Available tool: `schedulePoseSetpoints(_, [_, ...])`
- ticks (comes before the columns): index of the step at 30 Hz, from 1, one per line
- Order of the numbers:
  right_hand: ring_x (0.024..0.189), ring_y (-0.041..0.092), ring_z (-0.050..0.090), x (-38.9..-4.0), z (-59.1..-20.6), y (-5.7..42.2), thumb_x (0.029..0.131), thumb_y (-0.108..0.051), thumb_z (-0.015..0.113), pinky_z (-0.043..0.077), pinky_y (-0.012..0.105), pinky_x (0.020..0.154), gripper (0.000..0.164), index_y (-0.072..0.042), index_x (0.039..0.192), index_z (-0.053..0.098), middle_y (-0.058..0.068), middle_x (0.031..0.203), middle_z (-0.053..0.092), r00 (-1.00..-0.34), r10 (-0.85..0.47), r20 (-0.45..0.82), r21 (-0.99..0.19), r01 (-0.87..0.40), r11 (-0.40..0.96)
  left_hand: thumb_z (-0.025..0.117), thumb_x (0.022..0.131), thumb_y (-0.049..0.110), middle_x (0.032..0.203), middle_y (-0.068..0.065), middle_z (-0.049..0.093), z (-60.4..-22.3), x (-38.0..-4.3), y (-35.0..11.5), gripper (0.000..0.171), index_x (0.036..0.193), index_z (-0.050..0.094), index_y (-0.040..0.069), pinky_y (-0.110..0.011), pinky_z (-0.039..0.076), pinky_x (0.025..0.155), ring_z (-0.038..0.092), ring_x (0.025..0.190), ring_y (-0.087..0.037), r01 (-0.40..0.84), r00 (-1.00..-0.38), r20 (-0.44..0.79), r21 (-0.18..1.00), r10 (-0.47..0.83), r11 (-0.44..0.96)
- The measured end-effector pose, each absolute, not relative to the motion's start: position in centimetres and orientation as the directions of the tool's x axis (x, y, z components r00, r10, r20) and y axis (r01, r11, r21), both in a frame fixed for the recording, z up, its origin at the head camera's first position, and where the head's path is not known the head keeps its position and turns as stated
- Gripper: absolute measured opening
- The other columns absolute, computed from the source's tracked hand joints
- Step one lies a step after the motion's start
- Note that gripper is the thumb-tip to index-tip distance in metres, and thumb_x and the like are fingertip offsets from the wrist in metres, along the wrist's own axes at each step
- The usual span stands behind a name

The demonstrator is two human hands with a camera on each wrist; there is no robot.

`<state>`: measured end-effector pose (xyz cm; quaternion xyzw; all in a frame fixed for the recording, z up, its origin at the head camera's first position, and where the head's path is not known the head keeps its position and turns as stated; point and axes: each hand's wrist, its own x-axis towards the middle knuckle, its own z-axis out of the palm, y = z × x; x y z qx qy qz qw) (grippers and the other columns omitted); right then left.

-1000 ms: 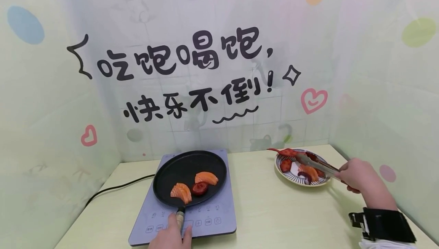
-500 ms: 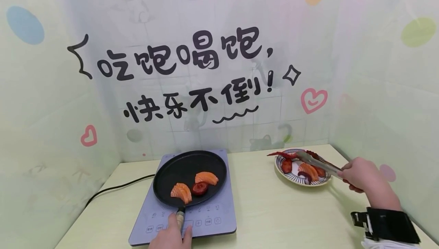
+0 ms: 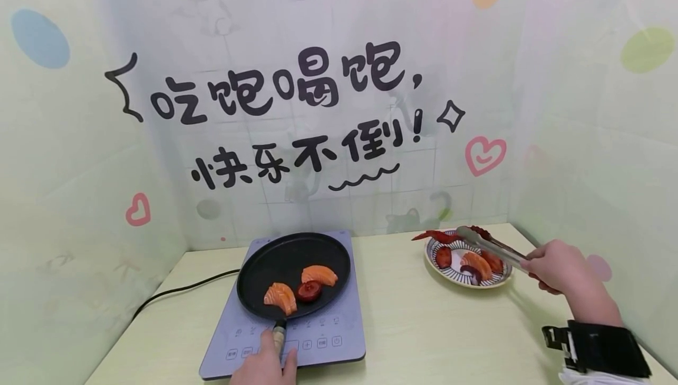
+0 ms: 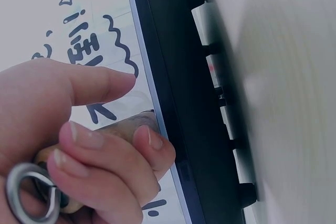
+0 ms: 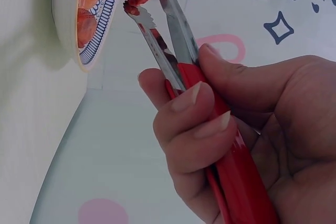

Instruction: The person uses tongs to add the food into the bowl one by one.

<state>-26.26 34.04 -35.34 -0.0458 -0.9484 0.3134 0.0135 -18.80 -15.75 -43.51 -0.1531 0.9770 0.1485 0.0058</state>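
Observation:
My left hand [image 3: 263, 367] holds the wooden handle [image 3: 278, 338] of a black frying pan [image 3: 281, 255]; its fingers curl round it in the left wrist view. Two orange salmon slices [image 3: 319, 275] and a dark red round slice [image 3: 308, 291] lie in the pan. My right hand [image 3: 558, 267] grips red-handled metal tongs [image 5: 181, 35]. Their tips pinch a long, pointed red piece of food [image 3: 436, 236], its exact kind unclear, just above a patterned plate [image 3: 447, 277]. On that plate are salmon [image 3: 475, 265], red slices [image 3: 444, 256] and a small purplish curled piece [image 3: 470, 274].
Beneath the pan is a flat induction cooker [image 3: 233, 338], its black cord [image 3: 185, 288] running off to the left. The pale tabletop [image 3: 408, 326] spans the gap between cooker and plate. Printed curtains [image 3: 339, 214] enclose the back and sides.
The tongs and the red piece have risen slightly from the plate, and my right forearm has shifted a little to the right. My left hand and the pan stay where they were.

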Motion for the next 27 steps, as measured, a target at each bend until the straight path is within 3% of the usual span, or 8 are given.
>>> schedulePoseSetpoints(10, [0.058,0.014,0.057,-26.1,-34.6,33.6,0.104,-0.016,0.063,0.049,0.032,0.056,0.025,0.005,0.094,0.071,0.000,0.063,0.059,-0.996,0.087,0.011,-0.592,0.064,0.803,0.071,0.099,0.041,0.068,-0.011,0.054,-42.8,-18.3,-15.6,0.053,0.114,0.050,-0.005,-0.037,0.041,0.060,0.055,0.059,-0.025,-0.285,-0.957,-0.038,0.285,-0.286,0.915])
schedulePoseSetpoints(23, [0.054,0.015,0.055,-26.2,-33.2,29.9,0.104,-0.017,0.064,0.045,0.031,0.053,0.035,0.014,0.120,0.070,0.002,0.060,0.059,-0.992,0.046,0.119,-0.592,-0.034,0.805,0.071,0.098,0.041,0.068,-0.011,0.055,-42.7,-18.2,-15.6,0.052,0.114,0.051,-0.005,-0.036,0.040,0.060,0.055,0.059,-0.025,-0.288,-0.957,-0.041,0.290,-0.289,0.913])
schedulePoseSetpoints(27, [0.057,0.017,0.054,-26.1,-32.9,28.1,0.103,-0.018,0.066,0.044,0.033,0.055,0.039,0.014,0.125,0.069,0.005,0.069,0.064,-0.983,0.054,0.176,-0.576,-0.058,0.815,0.071,0.098,0.042,0.068,-0.011,0.055,-42.8,-18.3,-15.7,0.054,0.116,0.051,-0.005,-0.037,0.041,0.060,0.055,0.059,-0.025,-0.290,-0.956,-0.046,0.289,-0.290,0.912])
